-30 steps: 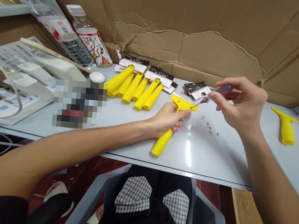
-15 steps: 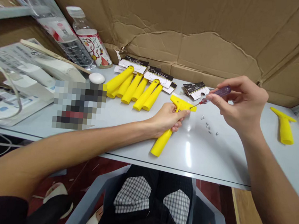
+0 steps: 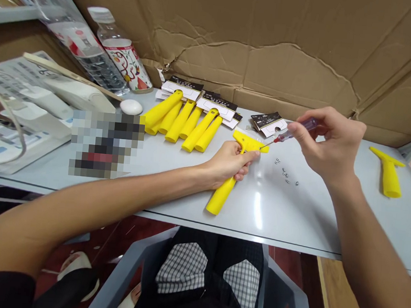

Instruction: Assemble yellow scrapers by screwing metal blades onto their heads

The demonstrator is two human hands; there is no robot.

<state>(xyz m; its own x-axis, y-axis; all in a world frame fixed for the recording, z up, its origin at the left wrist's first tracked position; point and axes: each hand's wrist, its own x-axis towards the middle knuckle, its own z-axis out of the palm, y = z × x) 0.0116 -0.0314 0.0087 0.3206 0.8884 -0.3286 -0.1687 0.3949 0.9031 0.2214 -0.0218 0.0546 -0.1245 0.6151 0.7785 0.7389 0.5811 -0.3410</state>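
Observation:
My left hand (image 3: 231,163) is closed around the neck of a yellow T-shaped scraper (image 3: 220,197), whose round handle points toward me. Between the thumb and fingers of my right hand (image 3: 331,141) is a screwdriver (image 3: 306,129) with a purple, translucent handle. Its thin shaft slants down to the left, and the tip meets the scraper's head close to my left thumb. Whether a screw sits under the tip is too small to tell. Several small silver screws (image 3: 285,174) lie loose on the table to the right of the scraper.
Several yellow scrapers with black-and-white cards (image 3: 215,106) lie in a row behind my left hand. Another yellow scraper (image 3: 390,175) rests at the far right. A card packet (image 3: 267,123), a white egg-shaped object (image 3: 131,106) and bottles (image 3: 125,60) stand or lie toward the back, before a cardboard wall (image 3: 292,27).
My right hand's fingers have shifted a little around the screwdriver handle. The screwdriver tip stays at the scraper's head, and my left hand keeps its hold. The whole view has moved slightly.

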